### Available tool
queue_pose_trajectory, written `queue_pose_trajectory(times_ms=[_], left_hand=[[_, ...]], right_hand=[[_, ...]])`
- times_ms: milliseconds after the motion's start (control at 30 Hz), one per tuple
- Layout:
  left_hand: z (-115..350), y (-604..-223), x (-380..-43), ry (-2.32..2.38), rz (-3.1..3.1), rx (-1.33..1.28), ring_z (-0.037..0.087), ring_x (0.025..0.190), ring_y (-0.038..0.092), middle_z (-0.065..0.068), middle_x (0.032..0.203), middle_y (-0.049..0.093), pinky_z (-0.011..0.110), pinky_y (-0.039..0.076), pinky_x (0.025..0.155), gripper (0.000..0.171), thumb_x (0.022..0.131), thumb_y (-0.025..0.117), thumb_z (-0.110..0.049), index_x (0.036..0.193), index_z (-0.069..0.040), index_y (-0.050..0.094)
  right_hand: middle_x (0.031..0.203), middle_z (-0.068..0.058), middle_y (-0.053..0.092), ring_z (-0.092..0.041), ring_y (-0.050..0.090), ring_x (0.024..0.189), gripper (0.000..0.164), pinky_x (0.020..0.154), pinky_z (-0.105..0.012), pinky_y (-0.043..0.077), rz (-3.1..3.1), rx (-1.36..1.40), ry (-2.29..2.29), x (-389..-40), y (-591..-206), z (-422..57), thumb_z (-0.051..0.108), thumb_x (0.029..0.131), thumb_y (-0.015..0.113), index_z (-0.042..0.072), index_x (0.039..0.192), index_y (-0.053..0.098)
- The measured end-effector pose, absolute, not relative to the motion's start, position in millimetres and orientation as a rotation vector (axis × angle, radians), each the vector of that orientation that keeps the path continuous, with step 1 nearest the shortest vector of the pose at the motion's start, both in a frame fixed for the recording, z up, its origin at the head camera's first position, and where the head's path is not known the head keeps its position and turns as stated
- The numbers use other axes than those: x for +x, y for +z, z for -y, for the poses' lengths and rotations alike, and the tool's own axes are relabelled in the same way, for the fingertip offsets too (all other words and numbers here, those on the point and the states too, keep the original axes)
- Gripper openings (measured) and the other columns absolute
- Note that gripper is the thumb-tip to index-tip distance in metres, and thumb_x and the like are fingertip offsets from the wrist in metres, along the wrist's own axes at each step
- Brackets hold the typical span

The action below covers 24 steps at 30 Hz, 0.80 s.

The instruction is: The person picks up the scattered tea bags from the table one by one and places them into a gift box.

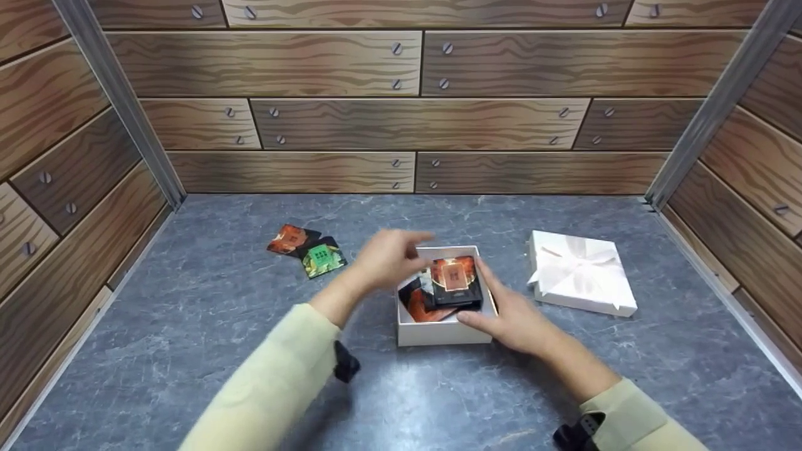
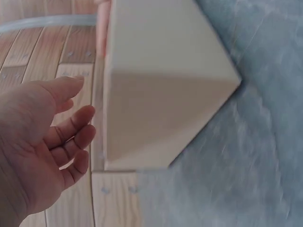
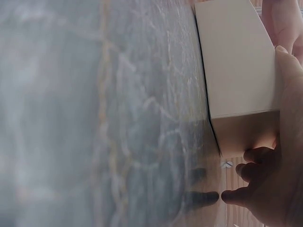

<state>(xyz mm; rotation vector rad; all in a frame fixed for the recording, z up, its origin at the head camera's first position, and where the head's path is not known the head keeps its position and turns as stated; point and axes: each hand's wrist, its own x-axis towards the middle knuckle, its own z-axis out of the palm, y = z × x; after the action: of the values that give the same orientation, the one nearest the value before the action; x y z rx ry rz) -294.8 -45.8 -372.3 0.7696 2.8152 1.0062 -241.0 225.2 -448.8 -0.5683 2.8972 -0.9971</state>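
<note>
A white open-topped box (image 1: 445,335) stands on the table. Inside lie flat square black-and-orange packets (image 1: 454,279), some tilted over one another. My right hand (image 1: 517,322) holds the box at its near right corner, thumb on the near rim and fingers along the right wall. In the right wrist view, fingertips (image 3: 258,155) bend in against the box's wall (image 3: 241,61). Over the box's left edge hovers my left hand (image 1: 391,260), fingers loosely bent and holding nothing. The left wrist view shows that hand (image 2: 52,137) beside the box's wall (image 2: 165,113).
Left of the box lie an orange-and-black packet (image 1: 290,239) and a green-and-black one (image 1: 322,257), partly overlapping. A white lid with a ribbon bow (image 1: 583,272) rests to the right. Wood-patterned walls (image 1: 413,125) enclose the grey marbled table (image 1: 207,326) at back and sides.
</note>
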Motion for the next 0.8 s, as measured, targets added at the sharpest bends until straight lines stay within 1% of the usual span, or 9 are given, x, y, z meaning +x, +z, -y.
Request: queue_pose_trajectory(times_ms=[67,133,267,367,467,567,633,700,800], left_hand=[[63.2,-367.9,-296.5,1.077,-2.818,0.743,0.014,0.076,0.065,0.002,0.092,0.073,0.029,0.058,0.067,0.056,0.100,0.075,-0.021,0.153,-0.014,0.058],[82.4,-364.7,-298.2,1.141,-2.843,0.700,0.014,0.079,0.066,0.001,0.095,0.074,0.029,0.058,0.069,0.056,0.100,0.075,-0.021,0.153,-0.014,0.058],[122.9,-361.8,-302.1,1.291,-2.881,0.556,0.019,0.080,0.067,0.003,0.096,0.074,0.034,0.059,0.071,0.056,0.100,0.075,-0.023,0.153,-0.013,0.058],[151.8,-364.3,-306.3,1.388,-2.908,0.467,0.022,0.084,0.067,0.007,0.097,0.075,0.038,0.058,0.076,0.056,0.100,0.075,-0.022,0.152,-0.011,0.059],[181.4,-376.2,-311.2,1.471,-2.958,0.381,0.025,0.089,0.068,0.012,0.100,0.075,0.039,0.056,0.083,0.054,0.100,0.076,-0.018,0.150,-0.005,0.060],[207.5,-393.2,-314.0,1.547,-2.976,0.284,0.027,0.096,0.068,0.018,0.105,0.076,0.033,0.054,0.087,0.053,0.100,0.075,-0.014,0.148,0.002,0.059],[220.9,-404.0,-314.5,1.591,-2.968,0.222,0.027,0.099,0.068,0.021,0.109,0.075,0.027,0.052,0.087,0.053,0.100,0.075,-0.013,0.147,0.004,0.059],[229.8,-412.4,-313.8,1.633,-2.938,0.165,0.027,0.102,0.067,0.022,0.114,0.073,0.022,0.050,0.083,0.054,0.101,0.075,-0.015,0.148,0.004,0.058],[237.1,-422.1,-313.1,1.675,-2.889,0.095,0.028,0.106,0.066,0.022,0.117,0.071,0.017,0.049,0.080,0.055,0.101,0.074,-0.017,0.150,0.002,0.057]], right_hand=[[0.152,-0.040,0.046,-0.057,0.050,0.135,0.111,0.113,-0.068,0.038,-2.901,-0.561,-0.982,-241.0,-448.6,-225.1,0.063,0.094,0.072,0.017,0.172,0.009],[0.152,-0.041,0.045,-0.058,0.049,0.136,0.111,0.113,-0.068,0.038,-2.903,-0.559,-0.969,-240.9,-448.3,-225.1,0.064,0.093,0.071,0.017,0.172,0.009],[0.152,-0.041,0.044,-0.058,0.049,0.136,0.112,0.114,-0.067,0.038,-2.899,-0.537,-0.962,-240.9,-448.0,-224.9,0.066,0.093,0.071,0.019,0.172,0.008],[0.152,-0.041,0.044,-0.058,0.049,0.136,0.112,0.114,-0.068,0.038,-2.897,-0.522,-0.962,-241.0,-447.6,-225.1,0.067,0.093,0.071,0.020,0.173,0.008],[0.152,-0.041,0.044,-0.058,0.049,0.135,0.112,0.113,-0.068,0.038,-2.903,-0.520,-0.959,-241.2,-447.8,-225.1,0.067,0.093,0.071,0.020,0.173,0.008],[0.150,-0.042,0.046,-0.057,0.051,0.134,0.111,0.113,-0.068,0.039,-2.905,-0.535,-0.967,-241.0,-448.0,-224.6,0.065,0.093,0.071,0.018,0.172,0.009],[0.149,-0.041,0.048,-0.056,0.053,0.132,0.110,0.112,-0.066,0.040,-2.907,-0.536,-0.967,-241.0,-448.3,-224.2,0.064,0.093,0.072,0.018,0.172,0.010],[0.148,-0.041,0.049,-0.055,0.054,0.132,0.110,0.112,-0.066,0.041,-2.908,-0.537,-0.968,-240.8,-448.0,-224.3,0.064,0.093,0.072,0.018,0.172,0.010],[0.149,-0.040,0.048,-0.055,0.054,0.133,0.110,0.112,-0.066,0.041,-2.912,-0.530,-0.952,-241.2,-447.9,-225.2,0.064,0.094,0.072,0.018,0.172,0.010]])
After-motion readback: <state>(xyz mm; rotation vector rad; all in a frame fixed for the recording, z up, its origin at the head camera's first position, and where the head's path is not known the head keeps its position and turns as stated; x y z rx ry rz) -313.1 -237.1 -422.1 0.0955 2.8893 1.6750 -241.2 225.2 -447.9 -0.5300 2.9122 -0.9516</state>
